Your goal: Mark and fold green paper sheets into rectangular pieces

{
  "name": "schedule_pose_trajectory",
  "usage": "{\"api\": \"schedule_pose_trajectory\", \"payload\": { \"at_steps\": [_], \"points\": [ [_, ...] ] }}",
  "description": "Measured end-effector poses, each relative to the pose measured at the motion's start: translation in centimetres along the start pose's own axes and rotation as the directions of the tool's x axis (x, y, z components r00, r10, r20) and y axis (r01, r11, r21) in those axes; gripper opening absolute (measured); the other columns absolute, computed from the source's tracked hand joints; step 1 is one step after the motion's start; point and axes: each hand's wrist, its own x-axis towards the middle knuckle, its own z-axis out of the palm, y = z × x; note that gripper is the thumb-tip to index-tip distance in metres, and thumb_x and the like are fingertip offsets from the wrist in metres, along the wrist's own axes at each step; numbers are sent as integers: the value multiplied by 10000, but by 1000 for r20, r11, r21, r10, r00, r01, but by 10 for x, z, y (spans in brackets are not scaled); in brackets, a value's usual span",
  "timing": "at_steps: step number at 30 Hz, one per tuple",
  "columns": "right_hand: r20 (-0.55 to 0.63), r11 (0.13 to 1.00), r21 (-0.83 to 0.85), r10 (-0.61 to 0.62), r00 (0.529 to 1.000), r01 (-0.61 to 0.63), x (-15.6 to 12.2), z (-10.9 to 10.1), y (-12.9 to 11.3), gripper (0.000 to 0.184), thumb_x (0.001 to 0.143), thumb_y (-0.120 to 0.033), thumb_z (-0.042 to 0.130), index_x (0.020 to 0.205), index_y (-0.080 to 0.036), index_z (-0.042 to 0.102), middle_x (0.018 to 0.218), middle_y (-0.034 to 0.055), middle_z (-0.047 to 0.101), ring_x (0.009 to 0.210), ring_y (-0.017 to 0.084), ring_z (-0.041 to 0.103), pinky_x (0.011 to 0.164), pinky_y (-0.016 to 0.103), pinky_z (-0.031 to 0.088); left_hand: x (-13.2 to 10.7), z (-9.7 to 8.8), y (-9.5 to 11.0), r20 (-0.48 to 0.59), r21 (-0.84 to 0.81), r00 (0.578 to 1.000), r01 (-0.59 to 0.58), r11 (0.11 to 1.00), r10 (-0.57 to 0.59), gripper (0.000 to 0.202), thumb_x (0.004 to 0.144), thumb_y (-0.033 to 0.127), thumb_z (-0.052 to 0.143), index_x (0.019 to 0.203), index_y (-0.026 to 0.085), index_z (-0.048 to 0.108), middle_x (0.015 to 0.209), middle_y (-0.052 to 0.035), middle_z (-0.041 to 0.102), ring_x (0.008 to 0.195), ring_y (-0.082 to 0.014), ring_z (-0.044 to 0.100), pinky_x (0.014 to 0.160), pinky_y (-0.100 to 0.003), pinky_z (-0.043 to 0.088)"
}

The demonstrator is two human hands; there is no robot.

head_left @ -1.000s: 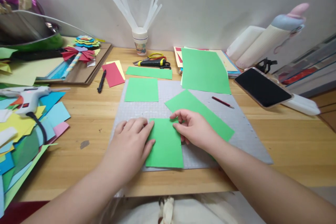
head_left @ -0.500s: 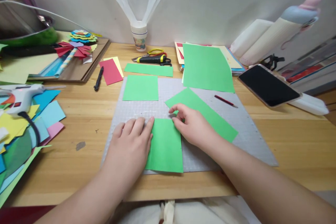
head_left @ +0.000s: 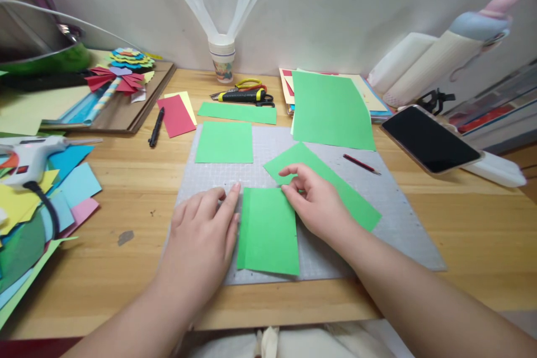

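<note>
A green sheet of paper (head_left: 272,235) lies near the front of the grey cutting mat (head_left: 327,260), with a crease running parallel to its left edge. At its upper right corner, my right hand (head_left: 314,196) is closed, thumb and curled fingers gripping the paper. My left hand (head_left: 203,229) rests flat on the mat beside the left edge, open, with the index finger stretched forward. Behind my right hand a slanted green strip (head_left: 352,193) is partly covered. Farther back on the mat lies a smaller green piece (head_left: 224,142).
Beyond the mat are a narrow green strip (head_left: 237,113), a utility knife (head_left: 239,95) and a paper cup (head_left: 222,64). A pencil (head_left: 361,164) and a phone (head_left: 430,137) lie to the right. On the left are a glue gun (head_left: 37,156), coloured paper scraps (head_left: 81,184) and a black pen (head_left: 156,127).
The green sheet has shifted slightly right together with my right hand. My left hand has slid left off the sheet, uncovering the crease along its left side.
</note>
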Motion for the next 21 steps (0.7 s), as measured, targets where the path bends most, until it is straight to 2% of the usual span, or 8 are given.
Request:
{"api": "schedule_pose_trajectory", "payload": {
  "at_steps": [2,6,10,13,17,21],
  "points": [
    [-31,1000,-11,-3,1000,3,3,-2,2,199,888,-274,511,1080,-230,542,634,-74,471,534,120,443,536,261,338,-1,0,-1,-16,-27,1000,-11,1000,11,420,970,245,434,1381,220,518,1150,-121,628,1019,-280,552,867,-438,406],
    [-74,1000,12,1,997,0,10,-6,3,228,882,-307,529,1096,-231,538,654,-66,509,517,118,441,523,259,333,0,2,3,-2,-38,999,-53,998,53,384,952,223,460,1308,269,595,1178,-102,629,1043,-290,549,865,-450,404],
    [-32,995,65,78,996,-76,8,-8,3,286,877,-362,549,1139,-248,540,568,-90,443,466,117,419,483,246,308,3,4,7,-7,-30,998,-55,998,55,364,949,227,455,1267,241,633,1155,-100,647,1026,-287,563,862,-452,408],
    [4,995,-32,95,995,-95,0,-8,2,300,873,-304,547,1170,-277,570,525,-94,371,468,122,398,470,242,279,4,4,9,-30,-20,998,-62,998,61,355,962,236,430,1240,208,650,1131,-109,661,1013,-283,575,848,-445,408],
    [18,985,-157,81,997,-77,-5,-7,0,347,861,-209,530,1193,-299,576,531,-84,393,490,126,394,488,251,273,5,4,12,-21,27,997,-78,997,78,352,948,217,457,1243,196,649,1146,-104,669,1035,-285,582,850,-439,402],
    [36,978,-200,73,997,-64,-5,-8,-2,363,867,-182,505,1206,-298,559,530,-84,394,499,129,390,502,256,270,5,6,14,-14,54,997,-81,995,82,352,928,210,493,1244,188,648,1129,-105,671,1031,-291,581,823,-425,403]
  ]
}}
